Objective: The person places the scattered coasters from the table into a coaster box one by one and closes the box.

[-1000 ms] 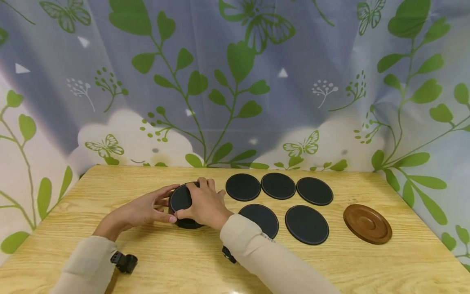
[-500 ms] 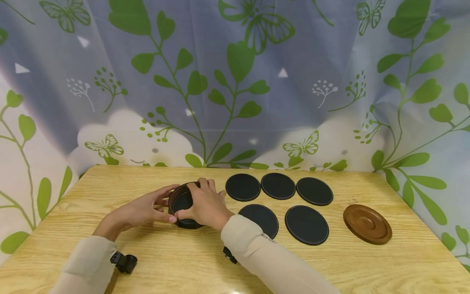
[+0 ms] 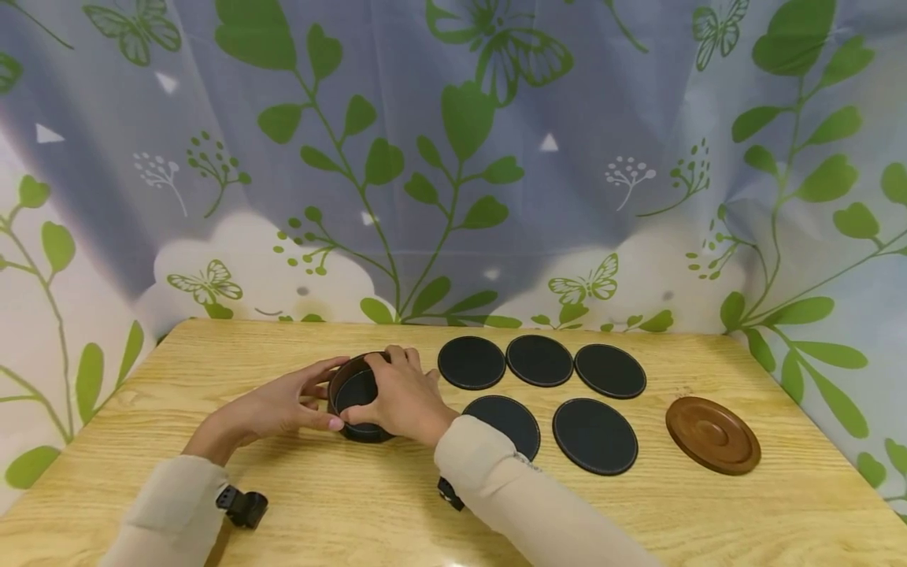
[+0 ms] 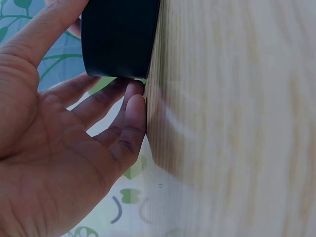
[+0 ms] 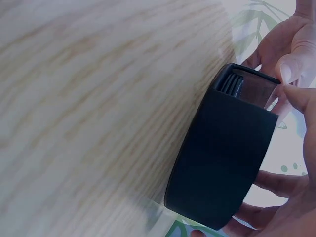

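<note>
A round black coaster holder with a brown inner wall stands on the table at centre left. Black coasters lie stacked low inside it, their stitched edges showing through the slot in the right wrist view. My left hand holds the holder's left side, thumb in front and fingers round behind. Over the right side reaches my right hand, thumb at the near rim by the slot and fingers at the far side. Its palm covers the right part of the holder in the head view.
Two rows of round black coasters lie right of the holder: several flat on the table, among them a far one and a near one. My right sleeve overlaps another coaster. A brown wooden disc lies further right. A patterned curtain hangs behind.
A coaster that lay level with the holder's rim has dropped down inside it. Both hands have stayed around the holder; the head view has shifted slightly.
</note>
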### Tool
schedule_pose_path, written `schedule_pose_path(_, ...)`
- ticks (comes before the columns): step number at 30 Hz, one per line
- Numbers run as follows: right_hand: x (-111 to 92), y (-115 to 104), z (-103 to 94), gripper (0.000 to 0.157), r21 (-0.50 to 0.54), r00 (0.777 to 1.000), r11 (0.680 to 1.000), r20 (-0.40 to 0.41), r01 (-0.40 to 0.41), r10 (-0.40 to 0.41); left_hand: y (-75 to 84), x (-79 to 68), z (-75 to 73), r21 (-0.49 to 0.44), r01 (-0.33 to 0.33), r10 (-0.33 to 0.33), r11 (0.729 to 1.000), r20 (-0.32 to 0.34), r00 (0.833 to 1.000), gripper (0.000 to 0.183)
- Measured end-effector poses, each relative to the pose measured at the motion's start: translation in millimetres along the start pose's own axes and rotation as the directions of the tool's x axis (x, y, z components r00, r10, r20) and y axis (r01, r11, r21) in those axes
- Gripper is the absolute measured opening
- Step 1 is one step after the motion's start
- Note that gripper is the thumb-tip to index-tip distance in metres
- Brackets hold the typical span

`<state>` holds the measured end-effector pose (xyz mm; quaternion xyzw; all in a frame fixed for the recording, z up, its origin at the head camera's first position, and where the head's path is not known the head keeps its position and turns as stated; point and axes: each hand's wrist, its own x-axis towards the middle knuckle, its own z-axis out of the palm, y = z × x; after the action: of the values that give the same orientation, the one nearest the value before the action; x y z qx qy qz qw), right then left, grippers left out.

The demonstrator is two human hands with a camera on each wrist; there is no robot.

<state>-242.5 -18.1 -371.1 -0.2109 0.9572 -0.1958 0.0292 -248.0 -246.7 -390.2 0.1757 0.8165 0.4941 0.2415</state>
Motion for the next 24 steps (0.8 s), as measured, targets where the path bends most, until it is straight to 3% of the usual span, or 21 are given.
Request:
schedule_pose_path(17, -24, 23, -29.4, 0.086, 0.119, 1.000, 0.993, -0.002, -0.007, 0.007, 0.3, -0.4, 0.7, 0.018, -0.008, 0.008, 1.000, -0.018, 1.000, 0.104)
schedule_pose_path(24, -37, 35, -39.4, 0.089, 0.096, 1.000, 0.995, -0.023, 0.013, -0.011, 1.1, -0.8, 0.4, 0.036, -0.013, 0.014, 0.999, -0.024, 1.000, 0.104)
